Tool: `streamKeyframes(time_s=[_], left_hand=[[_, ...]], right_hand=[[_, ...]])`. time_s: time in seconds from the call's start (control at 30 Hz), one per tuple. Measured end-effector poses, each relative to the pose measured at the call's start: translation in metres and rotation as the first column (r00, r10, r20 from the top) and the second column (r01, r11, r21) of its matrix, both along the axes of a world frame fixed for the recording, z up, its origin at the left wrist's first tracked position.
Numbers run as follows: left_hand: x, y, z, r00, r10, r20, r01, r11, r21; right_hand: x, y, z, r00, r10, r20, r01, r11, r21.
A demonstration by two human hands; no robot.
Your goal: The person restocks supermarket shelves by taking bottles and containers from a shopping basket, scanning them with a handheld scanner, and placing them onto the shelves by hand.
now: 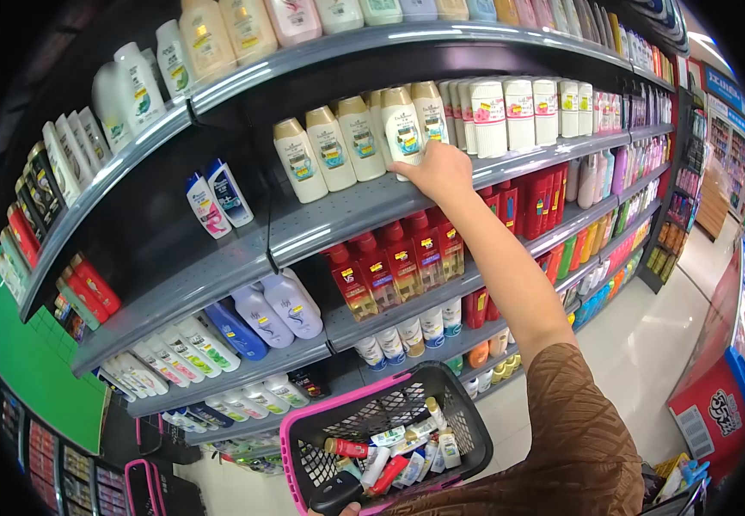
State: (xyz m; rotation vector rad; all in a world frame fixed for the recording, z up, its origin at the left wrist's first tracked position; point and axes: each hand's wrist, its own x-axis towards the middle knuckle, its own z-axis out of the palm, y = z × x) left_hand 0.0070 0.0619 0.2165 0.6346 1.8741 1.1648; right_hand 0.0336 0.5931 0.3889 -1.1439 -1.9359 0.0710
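My right hand (434, 170) reaches up to the second shelf and is closed on the lower part of a white shampoo bottle (403, 131) with a gold cap. The thumb lies across its base; the other fingers are mostly hidden. Matching bottles (328, 150) stand upright to its left, and another (430, 112) is just to its right. At the bottom edge, a small part of my left hand (349, 509) shows at the black handle (335, 493) of a shopping basket (469, 421) with a pink rim. Several bottles and tubes (407, 456) lie jumbled inside it.
White pump-style bottles (487, 116) stand right of my hand. Red bottles (398, 262) fill the shelf below. Two bottles (220, 198) stand apart on the left. A grey shelf edge (329, 225) runs under my forearm. An aisle floor (622, 344) and red display (716, 417) lie right.
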Motion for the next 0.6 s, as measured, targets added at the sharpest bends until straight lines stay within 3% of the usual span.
streamKeyframes(time_s=[0.17,0.23,0.27,0.4,0.5,0.53,0.6], left_hand=[[0.002,0.014,0.011,0.995,-0.046,-0.085,0.035,0.992,-0.124],[-0.003,0.019,0.013,0.986,-0.145,-0.082,0.113,0.942,-0.317],[-0.003,0.008,-0.024,1.0,0.0,0.019,0.0,1.0,0.014],[-0.003,0.006,-0.04,0.978,0.104,0.184,-0.12,0.99,0.078],[-0.002,0.006,-0.042,0.975,0.095,0.203,-0.118,0.988,0.102],[0.001,0.009,-0.043,0.983,0.096,0.158,-0.127,0.972,0.196],[-0.002,0.008,-0.041,0.983,0.092,0.158,-0.114,0.985,0.132]], right_hand=[[-0.006,0.01,0.004,0.997,0.028,0.073,-0.027,0.999,-0.017],[-0.01,0.019,0.001,0.997,0.032,0.077,-0.03,0.999,-0.029],[-0.009,0.019,0.002,0.995,0.038,0.093,-0.035,0.999,-0.041],[-0.011,0.023,0.01,0.981,0.066,0.184,-0.05,0.995,-0.089],[-0.007,0.02,0.017,0.98,0.068,0.184,-0.04,0.988,-0.149],[-0.007,0.019,0.018,0.981,0.068,0.181,-0.042,0.988,-0.146],[-0.008,0.017,0.021,0.98,0.045,0.193,-0.015,0.988,-0.156]])
